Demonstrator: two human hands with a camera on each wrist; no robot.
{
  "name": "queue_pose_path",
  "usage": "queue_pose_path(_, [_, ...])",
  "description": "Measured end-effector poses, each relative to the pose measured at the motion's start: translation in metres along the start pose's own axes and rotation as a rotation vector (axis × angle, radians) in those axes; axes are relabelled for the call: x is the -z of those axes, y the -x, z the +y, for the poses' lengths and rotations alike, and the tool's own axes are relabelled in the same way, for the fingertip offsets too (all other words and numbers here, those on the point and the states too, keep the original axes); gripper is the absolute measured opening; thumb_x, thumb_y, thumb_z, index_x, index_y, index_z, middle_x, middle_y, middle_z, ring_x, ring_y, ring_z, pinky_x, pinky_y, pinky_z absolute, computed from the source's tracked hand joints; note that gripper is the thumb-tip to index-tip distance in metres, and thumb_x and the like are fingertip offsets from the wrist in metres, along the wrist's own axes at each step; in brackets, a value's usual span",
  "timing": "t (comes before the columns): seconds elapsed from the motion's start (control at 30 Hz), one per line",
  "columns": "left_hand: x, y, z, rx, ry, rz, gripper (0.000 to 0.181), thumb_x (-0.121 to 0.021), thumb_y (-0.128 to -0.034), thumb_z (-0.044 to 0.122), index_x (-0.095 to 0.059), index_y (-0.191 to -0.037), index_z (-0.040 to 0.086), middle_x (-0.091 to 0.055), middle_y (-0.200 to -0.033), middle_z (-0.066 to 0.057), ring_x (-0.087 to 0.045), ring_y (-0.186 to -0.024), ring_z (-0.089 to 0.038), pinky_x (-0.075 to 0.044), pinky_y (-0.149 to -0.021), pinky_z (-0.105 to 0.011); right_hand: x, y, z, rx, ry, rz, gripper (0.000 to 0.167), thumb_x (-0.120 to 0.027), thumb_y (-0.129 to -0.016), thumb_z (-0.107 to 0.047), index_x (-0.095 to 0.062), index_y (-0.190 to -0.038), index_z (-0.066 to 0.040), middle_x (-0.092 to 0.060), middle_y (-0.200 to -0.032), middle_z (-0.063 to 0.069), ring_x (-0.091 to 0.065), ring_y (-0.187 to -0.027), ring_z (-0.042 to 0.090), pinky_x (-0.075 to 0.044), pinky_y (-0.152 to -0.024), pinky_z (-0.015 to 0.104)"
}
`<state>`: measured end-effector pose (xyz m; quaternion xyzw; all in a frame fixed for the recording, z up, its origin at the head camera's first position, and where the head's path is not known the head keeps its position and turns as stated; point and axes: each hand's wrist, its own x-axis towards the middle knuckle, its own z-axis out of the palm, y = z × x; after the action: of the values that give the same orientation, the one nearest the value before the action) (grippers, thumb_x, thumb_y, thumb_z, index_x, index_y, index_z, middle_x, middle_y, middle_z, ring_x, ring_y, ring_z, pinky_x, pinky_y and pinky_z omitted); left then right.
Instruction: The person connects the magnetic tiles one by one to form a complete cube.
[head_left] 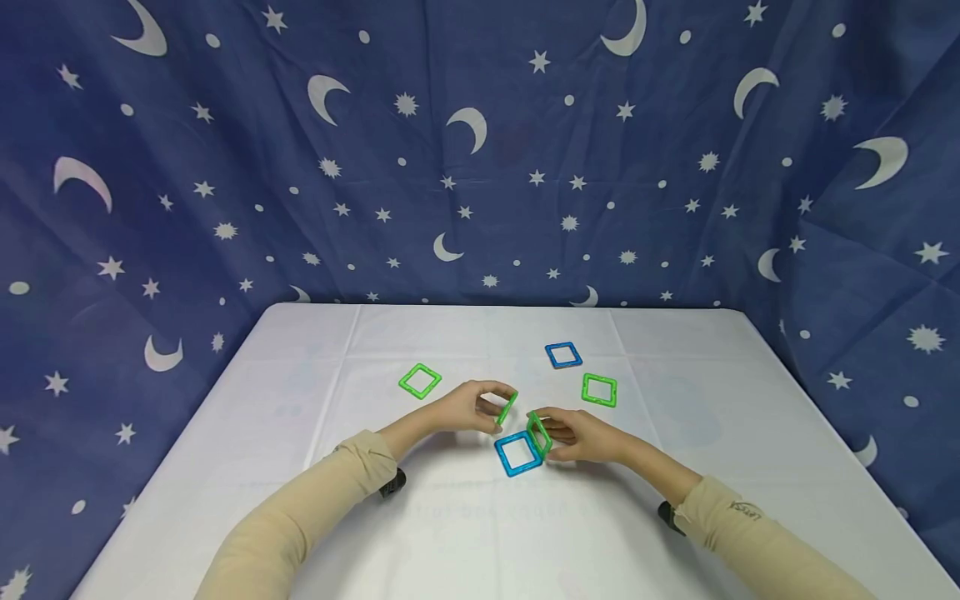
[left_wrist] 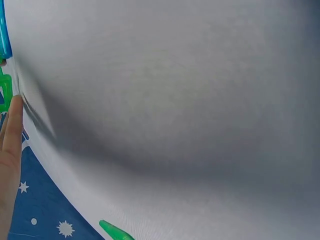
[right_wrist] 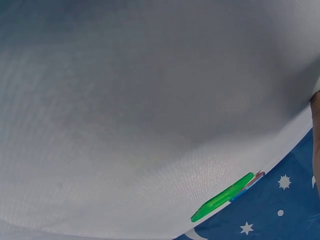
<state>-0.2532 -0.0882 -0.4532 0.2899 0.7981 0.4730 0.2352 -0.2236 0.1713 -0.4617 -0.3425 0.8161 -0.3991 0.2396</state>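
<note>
The blue square frame (head_left: 526, 469) lies flat on the bench in front of you, between your two hands. Against its right side stands a green square (head_left: 543, 428), tilted up on edge; your right hand (head_left: 588, 436) pinches it between fingers and thumb. Your left hand (head_left: 463, 408) pinches another green square (head_left: 507, 407), held on a slant just beyond the blue frame's far edge and apart from it.

Farther out, a loose green frame (head_left: 409, 392) lies flat beyond your left hand. Beyond your right hand you have a flat green frame (head_left: 615, 393), with a second blue frame (head_left: 567, 364) near it, a little farther back. Your beige sleeves (head_left: 300, 508) reach in from the near side, with a dark device (head_left: 393, 483) under each cuff. A white cloth (head_left: 420, 542) covers the bench, and a blue curtain (head_left: 480, 50) with white moons and stars hangs behind.
</note>
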Motion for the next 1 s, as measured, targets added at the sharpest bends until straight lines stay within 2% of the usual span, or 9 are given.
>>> queue_pose_path(0.27, [-0.003,0.001,0.000,-0.058,-0.029,-0.106,0.060,-0.070,-0.0817,0.001,-0.045,-0.136,0.002,-0.048,-0.138,-0.018,-0.053,-0.123,-0.033,-0.050,-0.097,-0.032,-0.001,0.001,0.001,0.016,0.007,0.011,0.061,-0.067,-0.086,-0.008,-0.038,-0.137,0.006,-0.047,-0.138,0.025,-0.045,-0.129,0.039,-0.044,-0.102,0.039])
queue_pose_path(0.43, [-0.005,0.000,-0.001,-0.091,0.023,-0.138,0.057,-0.066,-0.0832,-0.002,-0.044,-0.136,-0.002,-0.046,-0.138,-0.022,-0.053,-0.123,-0.036,-0.051,-0.095,-0.030,-0.001,0.001,0.001,0.032,-0.010,0.007,0.060,-0.066,-0.086,-0.005,-0.038,-0.138,0.006,-0.047,-0.138,0.025,-0.044,-0.129,0.039,-0.043,-0.103,0.038])
queue_pose_path(0.6, [-0.006,-0.002,-0.007,-0.124,0.032,-0.158,0.051,-0.062,-0.0841,-0.002,-0.047,-0.132,-0.004,-0.050,-0.131,-0.023,-0.055,-0.119,-0.035,-0.051,-0.092,-0.026,-0.001,0.001,0.000,0.043,-0.021,0.005,0.057,-0.065,-0.087,-0.004,-0.039,-0.136,0.006,-0.046,-0.138,0.026,-0.044,-0.129,0.040,-0.043,-0.103,0.038])
queue_pose_path(0.83, [-0.012,0.000,-0.012,-0.148,0.042,-0.113,0.051,-0.061,-0.0838,-0.004,-0.047,-0.133,-0.005,-0.053,-0.131,-0.024,-0.057,-0.117,-0.034,-0.050,-0.094,-0.024,-0.001,0.001,0.001,0.043,-0.004,0.012,0.055,-0.064,-0.088,-0.005,-0.040,-0.136,0.006,-0.047,-0.138,0.025,-0.044,-0.129,0.040,-0.043,-0.103,0.038])
queue_pose_path(1.0, [-0.020,0.006,-0.009,-0.132,0.013,-0.003,0.051,-0.061,-0.0819,-0.007,-0.049,-0.131,-0.004,-0.059,-0.121,-0.022,-0.060,-0.110,-0.031,-0.051,-0.092,-0.024,-0.003,0.001,0.001,0.033,0.025,0.031,0.051,-0.061,-0.090,-0.005,-0.040,-0.136,0.006,-0.048,-0.136,0.026,-0.046,-0.127,0.040,-0.045,-0.101,0.038])
